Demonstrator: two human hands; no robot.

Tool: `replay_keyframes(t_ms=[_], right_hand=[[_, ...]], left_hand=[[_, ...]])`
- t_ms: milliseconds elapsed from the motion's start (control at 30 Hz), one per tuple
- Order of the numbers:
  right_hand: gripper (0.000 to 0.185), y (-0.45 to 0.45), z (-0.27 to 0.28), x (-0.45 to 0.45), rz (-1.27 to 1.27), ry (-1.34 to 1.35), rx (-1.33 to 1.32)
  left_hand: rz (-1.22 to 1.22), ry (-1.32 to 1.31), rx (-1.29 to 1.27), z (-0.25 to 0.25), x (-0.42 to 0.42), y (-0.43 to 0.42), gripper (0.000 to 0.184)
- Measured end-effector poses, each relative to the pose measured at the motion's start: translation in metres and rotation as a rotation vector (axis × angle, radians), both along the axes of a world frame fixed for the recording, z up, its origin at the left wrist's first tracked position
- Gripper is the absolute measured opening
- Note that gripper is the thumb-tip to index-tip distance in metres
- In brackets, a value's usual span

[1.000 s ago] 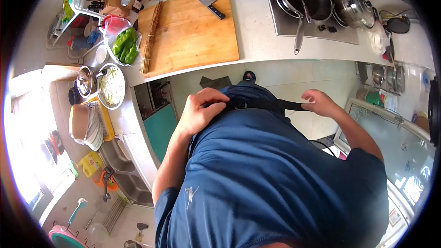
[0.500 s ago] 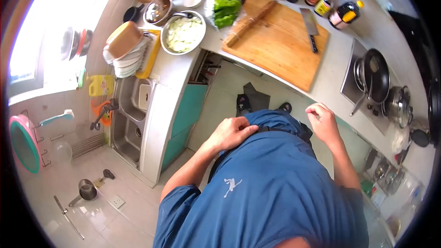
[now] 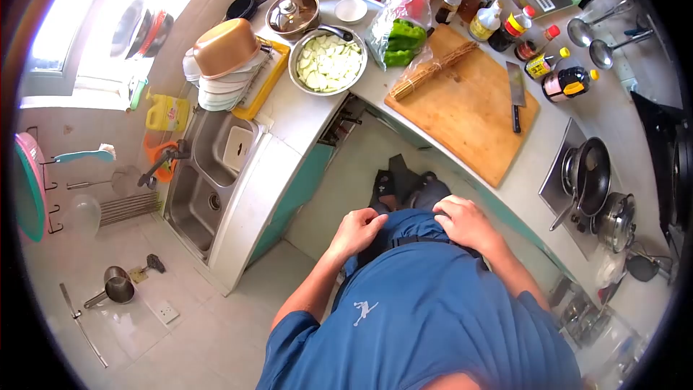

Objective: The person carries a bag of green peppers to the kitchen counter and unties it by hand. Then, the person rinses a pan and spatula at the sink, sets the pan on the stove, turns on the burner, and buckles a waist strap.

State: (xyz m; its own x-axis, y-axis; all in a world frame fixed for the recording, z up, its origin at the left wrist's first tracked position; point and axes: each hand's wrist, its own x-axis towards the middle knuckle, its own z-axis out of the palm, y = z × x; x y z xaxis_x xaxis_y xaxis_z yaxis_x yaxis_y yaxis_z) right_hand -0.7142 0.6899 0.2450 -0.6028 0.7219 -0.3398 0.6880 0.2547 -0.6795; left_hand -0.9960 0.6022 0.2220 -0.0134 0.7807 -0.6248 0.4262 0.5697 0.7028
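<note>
My left hand [image 3: 358, 232] is at my waist, its fingers closed at the side of the blue shirt [image 3: 433, 310]. My right hand [image 3: 468, 222] is on the other side of the waist, fingers curled in on the same bunched blue cloth. A black belt [image 3: 413, 242] crosses the cloth between the hands. The exact grip of the fingertips is partly hidden by the fabric. Ahead on the counter lies a wooden cutting board [image 3: 462, 112] with a cleaver [image 3: 516, 94] and a bundle of thin brown sticks [image 3: 437, 71].
A steel bowl of sliced pale vegetable [image 3: 294, 72] and a bag of green peppers [image 3: 403, 43] stand by the board. Sauce bottles [image 3: 514, 29] line the back. A wok [image 3: 594, 177] sits on the stove at right. The double sink [image 3: 195, 209] is at left.
My right hand has come in from the right, where it was raised in the air, to the cloth at my waist. My left hand stays at the waist. The view has shifted.
</note>
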Motion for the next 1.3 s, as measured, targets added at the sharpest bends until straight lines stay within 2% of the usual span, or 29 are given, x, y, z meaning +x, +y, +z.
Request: replay_keyframes(t_ms=[167, 433, 667, 867, 900, 967, 1133, 1167, 1233, 1300], right_hand=[[0.019, 0.031, -0.012, 0.013, 0.083, -0.027, 0.073], [0.022, 0.106, -0.032, 0.009, 0.033, -0.049, 0.144], [0.020, 0.168, -0.019, -0.054, -0.063, -0.010, 0.126], [0.015, 0.225, -0.034, -0.119, -0.185, -0.012, 0.122], [0.015, 0.241, -0.043, -0.125, -0.200, -0.035, 0.116], [0.015, 0.279, -0.072, -0.129, -0.224, -0.108, 0.327], [0.025, 0.367, -0.124, -0.159, -0.179, -0.060, 0.716], [0.025, 0.381, -0.136, -0.168, -0.180, -0.064, 0.713], [0.031, 0.401, -0.156, -0.179, -0.007, -0.344, 0.601], [0.031, 0.419, -0.165, -0.189, 0.011, -0.388, 0.536]], left_hand=[[0.133, -0.016, 0.001, -0.002, 0.007, 0.021, 0.036], [0.246, -0.024, -0.008, -0.008, 0.017, 0.046, 0.034], [0.268, -0.091, -0.008, -0.035, -0.003, 0.077, 0.032], [0.297, -0.139, -0.047, -0.043, -0.072, 0.124, 0.031], [0.337, -0.149, 0.015, -0.046, -0.084, 0.130, 0.029], [0.399, -0.192, -0.002, -0.054, -0.109, 0.140, 0.027], [0.420, -0.172, -0.044, -0.058, -0.158, 0.158, 0.027], [0.417, -0.175, -0.047, -0.054, -0.164, 0.163, 0.027], [0.442, -0.149, -0.115, -0.049, -0.173, 0.167, 0.027], [0.455, -0.168, -0.104, -0.056, -0.177, 0.165, 0.027]])
